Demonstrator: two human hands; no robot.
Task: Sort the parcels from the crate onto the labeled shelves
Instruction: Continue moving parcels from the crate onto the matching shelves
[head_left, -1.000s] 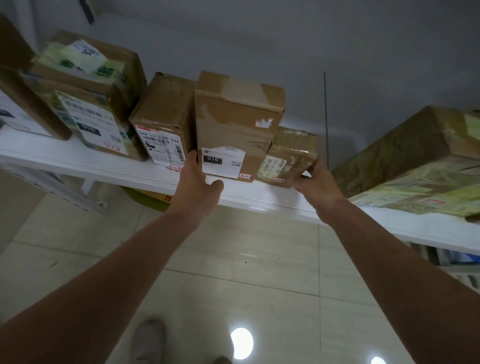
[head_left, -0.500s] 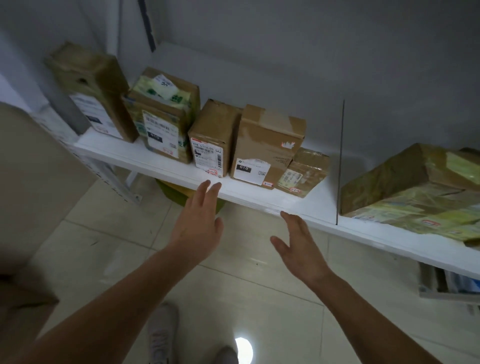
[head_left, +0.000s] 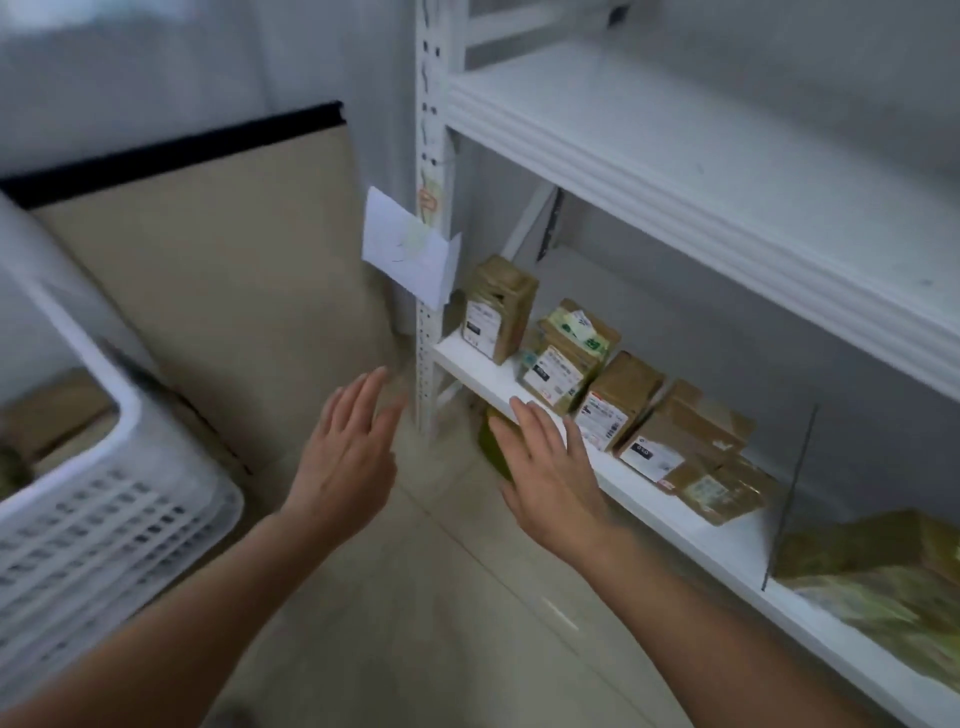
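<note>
Several brown cardboard parcels with white labels stand in a row on the lower white shelf (head_left: 639, 499): a tall one (head_left: 498, 309) at the left end, then a taped one (head_left: 569, 356), a plain one (head_left: 615, 402), a wider one (head_left: 685, 436) and a small one (head_left: 724, 488). My left hand (head_left: 348, 452) and my right hand (head_left: 550, 467) hang in the air in front of the shelf, fingers straight, holding nothing. The white slatted crate (head_left: 104, 499) sits at the left edge with brown parcels inside, partly hidden.
A thin wire divider (head_left: 789, 499) splits the shelf; a big tape-wrapped parcel (head_left: 878, 577) lies right of it. A bare upper shelf (head_left: 701, 156) is above. A paper label (head_left: 408, 249) hangs on the rack post. A beige board (head_left: 218, 291) leans on the wall.
Both hands have let go of the parcels on the shelf and pulled back with fingers straight. My view has swung left and back, bringing the crate and upper shelf into sight.
</note>
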